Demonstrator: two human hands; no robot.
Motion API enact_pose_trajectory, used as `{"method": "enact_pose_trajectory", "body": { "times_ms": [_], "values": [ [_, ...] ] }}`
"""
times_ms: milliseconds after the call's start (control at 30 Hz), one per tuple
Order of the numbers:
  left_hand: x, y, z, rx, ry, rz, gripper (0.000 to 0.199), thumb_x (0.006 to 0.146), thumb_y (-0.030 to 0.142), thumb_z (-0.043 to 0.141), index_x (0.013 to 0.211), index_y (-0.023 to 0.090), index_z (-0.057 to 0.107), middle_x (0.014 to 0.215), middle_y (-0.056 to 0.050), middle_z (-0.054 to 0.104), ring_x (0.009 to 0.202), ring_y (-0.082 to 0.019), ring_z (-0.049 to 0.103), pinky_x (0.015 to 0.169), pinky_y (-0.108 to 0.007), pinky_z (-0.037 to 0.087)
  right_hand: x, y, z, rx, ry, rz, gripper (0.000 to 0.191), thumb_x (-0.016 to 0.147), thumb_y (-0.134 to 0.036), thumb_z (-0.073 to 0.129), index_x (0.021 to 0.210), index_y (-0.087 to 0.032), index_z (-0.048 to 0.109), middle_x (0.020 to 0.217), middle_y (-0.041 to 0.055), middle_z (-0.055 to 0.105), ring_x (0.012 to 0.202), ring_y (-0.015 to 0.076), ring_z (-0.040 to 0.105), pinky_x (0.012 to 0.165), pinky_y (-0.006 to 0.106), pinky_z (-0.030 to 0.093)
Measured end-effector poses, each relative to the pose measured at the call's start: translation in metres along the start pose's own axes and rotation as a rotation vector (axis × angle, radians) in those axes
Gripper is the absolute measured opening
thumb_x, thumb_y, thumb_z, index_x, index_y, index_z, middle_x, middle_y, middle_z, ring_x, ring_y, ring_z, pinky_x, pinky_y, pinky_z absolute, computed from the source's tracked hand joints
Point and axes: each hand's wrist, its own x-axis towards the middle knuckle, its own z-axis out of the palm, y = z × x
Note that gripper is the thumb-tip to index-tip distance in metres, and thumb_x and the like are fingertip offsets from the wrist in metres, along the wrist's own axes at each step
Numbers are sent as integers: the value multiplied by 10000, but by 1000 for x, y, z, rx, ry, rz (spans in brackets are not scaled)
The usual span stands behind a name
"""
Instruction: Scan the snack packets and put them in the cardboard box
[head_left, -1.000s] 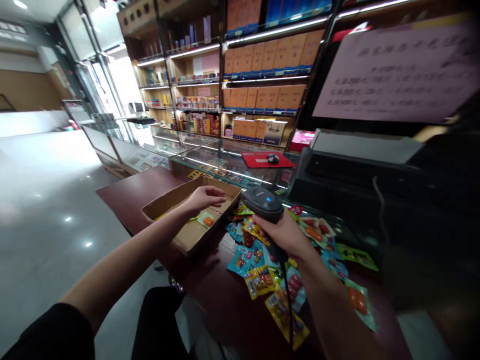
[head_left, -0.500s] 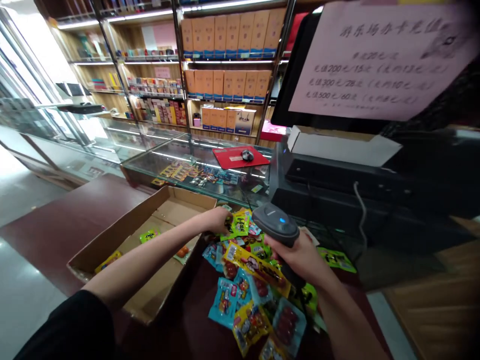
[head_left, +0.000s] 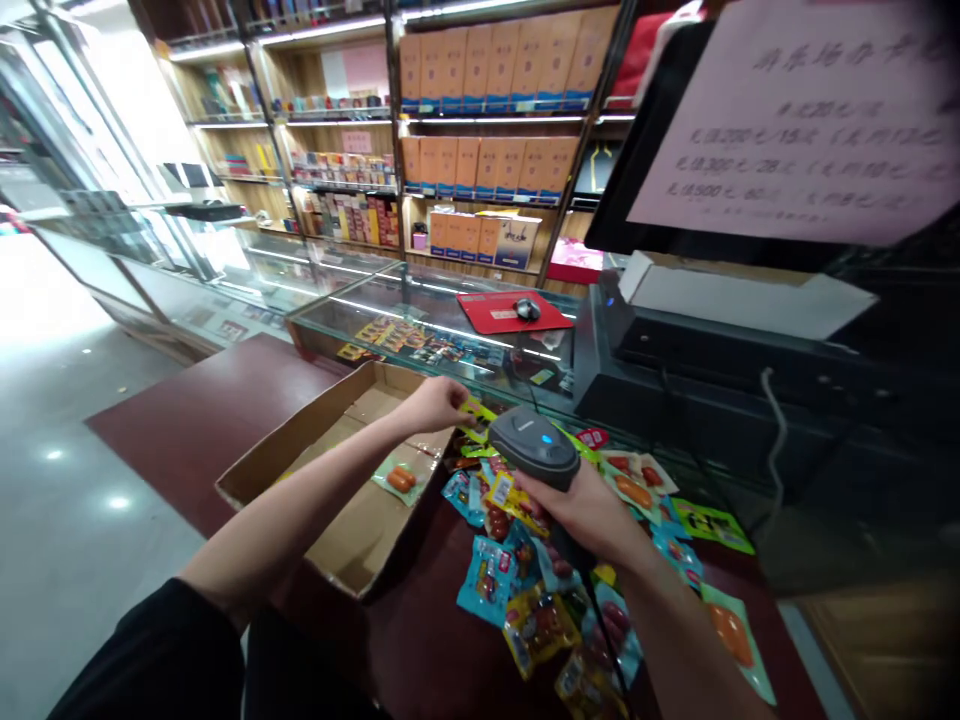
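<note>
My right hand [head_left: 581,505] is closed round the grip of a dark grey barcode scanner [head_left: 534,440] with a blue light on top. Between the fingers of my left hand [head_left: 439,405] is the edge of a green snack packet [head_left: 478,418], just left of the scanner's head. Beneath both hands spreads a pile of blue, yellow and green snack packets, among them a blue packet [head_left: 486,580] and a yellow packet [head_left: 540,628]. Under my left forearm stands an open cardboard box [head_left: 352,585] holding a clear-fronted sausage packet [head_left: 403,478]; my arm hides part of its inside.
A dark red table [head_left: 217,420] bears the box and packets. Behind it runs a glass display counter [head_left: 345,310] with a red mouse pad [head_left: 487,318] and a mouse [head_left: 527,310]. At right stands a monitor with a paper sign [head_left: 795,130]. Shelves of boxes [head_left: 495,165] line the back.
The view has shifted, so the scene sits further right. My left hand has drawn a green packet up near the scanner's head. More packets show at right.
</note>
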Motion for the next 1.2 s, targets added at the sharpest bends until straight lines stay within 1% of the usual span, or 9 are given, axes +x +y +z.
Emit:
{"method": "enact_pose_trajectory", "body": {
  "times_ms": [67,133,267,400,500,633,733,1000,1200],
  "values": [
    [-23,-8,-30,-184,129,-63,254,613,350,785,727,135,711,665,-20,665,675,-171,617,604,-240,435,3,-11,14,41,-107,59,204,719,-402,705,760,-212,642,495,3,589,493,184,578,480,306,493],
    [-53,-16,-59,-388,248,-129,290,605,362,803,755,129,716,693,-28,683,691,-168,633,640,-249,465,5,-21,30,81,-209,101,242,739,-433,687,705,-209,602,448,-15,540,402,151,506,415,288,444],
    [-122,-23,-103,-688,409,-227,377,574,328,851,850,112,714,803,-73,722,725,-159,660,698,-262,509,7,-45,65,68,-350,10,275,757,-424,676,647,-194,571,468,-11,543,416,123,494,428,253,419],
    [-180,-19,-123,-763,560,-279,397,566,292,871,866,130,670,833,-64,724,701,-134,668,622,-212,502,3,-67,103,133,-428,-53,248,736,-401,689,675,-196,563,507,-13,567,434,121,506,455,253,444],
    [-208,-16,-128,-803,629,-255,386,577,276,869,838,137,620,839,-51,722,711,-130,678,626,-206,512,-2,-77,126,167,-440,-71,245,714,-392,702,736,-189,566,555,-11,589,441,120,516,443,248,448],
    [-227,-14,-130,-878,643,-203,389,585,238,867,838,124,595,868,-64,724,762,-154,698,708,-251,548,-8,-82,140,157,-464,-102,258,737,-404,676,755,-183,544,501,-29,552,425,118,510,430,235,433],
    [-233,-14,-131,-878,641,-200,387,590,230,864,843,120,593,865,-68,725,753,-159,702,695,-250,552,-10,-83,141,139,-446,-111,257,737,-403,671,767,-184,540,501,-33,554,422,118,517,426,230,427],
    [-237,-10,-132,-892,639,-158,388,567,222,871,838,117,613,849,-64,724,724,-142,693,679,-232,547,-13,-89,139,102,-406,-186,237,726,-394,668,727,-182,562,526,-21,579,443,117,534,450,229,429],
    [-236,-11,-131,-880,628,-165,386,580,227,867,844,117,608,867,-69,724,741,-152,696,684,-245,547,-15,-91,137,119,-400,-181,243,727,-396,668,741,-178,563,526,-26,566,445,118,530,457,234,426]
  ]
}}
